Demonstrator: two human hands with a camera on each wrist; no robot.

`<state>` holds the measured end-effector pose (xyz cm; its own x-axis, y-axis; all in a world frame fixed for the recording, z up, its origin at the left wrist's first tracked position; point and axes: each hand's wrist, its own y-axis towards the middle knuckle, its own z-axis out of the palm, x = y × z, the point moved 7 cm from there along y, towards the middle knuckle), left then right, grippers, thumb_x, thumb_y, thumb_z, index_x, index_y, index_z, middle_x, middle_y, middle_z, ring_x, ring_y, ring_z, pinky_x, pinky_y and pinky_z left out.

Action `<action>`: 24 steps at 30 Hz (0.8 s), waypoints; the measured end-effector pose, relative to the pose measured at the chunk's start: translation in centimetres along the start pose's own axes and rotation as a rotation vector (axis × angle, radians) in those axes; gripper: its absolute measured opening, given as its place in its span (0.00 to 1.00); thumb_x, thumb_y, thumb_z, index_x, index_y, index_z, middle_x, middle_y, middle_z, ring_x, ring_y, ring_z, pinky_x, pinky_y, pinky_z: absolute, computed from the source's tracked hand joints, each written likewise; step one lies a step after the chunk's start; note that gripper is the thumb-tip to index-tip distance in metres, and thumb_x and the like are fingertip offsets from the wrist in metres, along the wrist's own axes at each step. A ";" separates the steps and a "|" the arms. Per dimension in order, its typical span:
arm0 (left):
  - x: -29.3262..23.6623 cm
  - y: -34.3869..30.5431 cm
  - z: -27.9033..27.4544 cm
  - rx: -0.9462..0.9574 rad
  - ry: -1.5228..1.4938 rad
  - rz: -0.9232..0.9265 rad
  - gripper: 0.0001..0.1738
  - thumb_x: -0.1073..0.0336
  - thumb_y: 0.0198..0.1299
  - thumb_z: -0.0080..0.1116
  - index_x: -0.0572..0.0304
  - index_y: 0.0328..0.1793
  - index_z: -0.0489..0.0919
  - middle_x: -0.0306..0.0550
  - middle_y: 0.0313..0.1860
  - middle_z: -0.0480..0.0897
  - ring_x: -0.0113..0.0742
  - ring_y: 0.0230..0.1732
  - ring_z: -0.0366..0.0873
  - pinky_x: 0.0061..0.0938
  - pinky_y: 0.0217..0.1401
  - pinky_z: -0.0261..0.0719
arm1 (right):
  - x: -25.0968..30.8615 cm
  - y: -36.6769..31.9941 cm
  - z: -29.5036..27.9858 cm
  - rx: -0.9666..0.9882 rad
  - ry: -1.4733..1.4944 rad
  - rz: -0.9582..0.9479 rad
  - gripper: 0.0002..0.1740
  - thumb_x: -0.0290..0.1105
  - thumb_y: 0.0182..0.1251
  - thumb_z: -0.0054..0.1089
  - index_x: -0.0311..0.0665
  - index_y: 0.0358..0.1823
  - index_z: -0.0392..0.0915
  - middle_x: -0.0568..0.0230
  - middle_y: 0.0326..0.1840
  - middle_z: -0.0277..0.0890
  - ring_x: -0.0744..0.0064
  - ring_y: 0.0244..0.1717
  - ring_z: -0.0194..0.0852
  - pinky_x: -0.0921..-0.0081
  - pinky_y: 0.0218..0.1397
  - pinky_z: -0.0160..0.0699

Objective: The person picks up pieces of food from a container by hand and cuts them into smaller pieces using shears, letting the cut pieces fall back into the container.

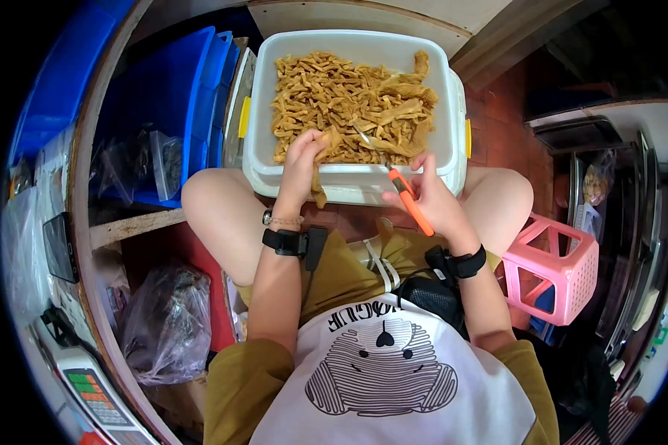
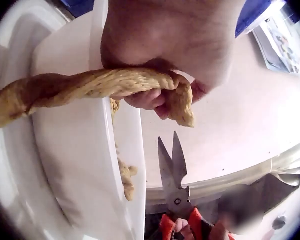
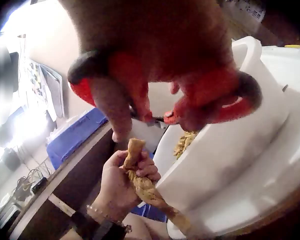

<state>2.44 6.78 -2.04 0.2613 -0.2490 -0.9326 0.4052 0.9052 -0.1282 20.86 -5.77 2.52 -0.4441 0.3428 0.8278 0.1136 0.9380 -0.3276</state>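
A long brown, wrinkled strip is gripped in my left hand, its tail hanging over the near rim of a white tub. In the right wrist view the strip runs out both sides of the left fist. My right hand holds scissors with red-orange handles, fingers through the loops. In the left wrist view the scissors' blades are parted, a short way from the strip's end and not touching it. Many cut brown pieces lie in the tub, with longer uncut strips at its right.
Blue bins with plastic bags stand at the left, above a shelf edge. A clear bag and a scale are lower left. A pink stool stands at the right, near upright dark trays.
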 end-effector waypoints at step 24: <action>-0.1 -0.5 1.5 0.022 0.241 0.033 0.07 0.68 0.61 0.60 0.65 0.41 0.77 0.34 0.36 0.78 0.20 0.38 0.72 0.18 0.43 0.71 | 0.7 -0.2 1.1 0.077 -0.249 -0.022 0.41 0.51 0.53 0.72 0.38 0.52 0.52 0.52 0.40 0.78 0.64 0.33 0.76 0.71 0.42 0.75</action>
<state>3.50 5.79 -1.41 0.0592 -0.1275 -0.9901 0.4193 0.9033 -0.0912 19.51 -5.72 2.68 -0.6518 0.2905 0.7005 0.0376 0.9350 -0.3527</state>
